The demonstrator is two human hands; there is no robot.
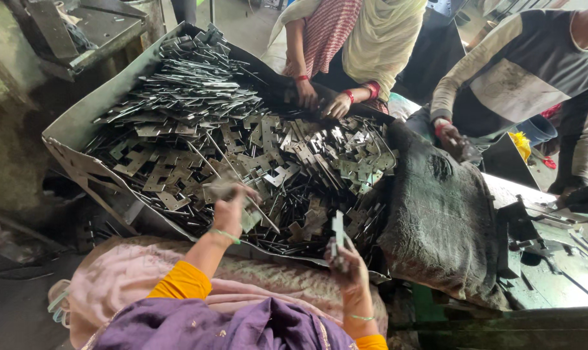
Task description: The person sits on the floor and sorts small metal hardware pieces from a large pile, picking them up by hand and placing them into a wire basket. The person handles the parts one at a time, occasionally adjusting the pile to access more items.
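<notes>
A large heap of flat stamped metal pieces (242,136) fills a tilted sheet-metal tray (80,120) in front of me. My left hand (229,206) is down in the near part of the heap, fingers closed on one or two pieces. Near the tray's front edge, my right hand (346,259) is raised and grips a small stack of metal pieces (337,233) held upright. Yellow sleeves and thin bangles show on both my arms.
A person in a cream shawl has both hands (320,100) in the heap at the far side. Another person in a grey striped sleeve sits at the right, one hand (449,136) over a dark sack (436,214). A metal machine bed (553,259) lies right.
</notes>
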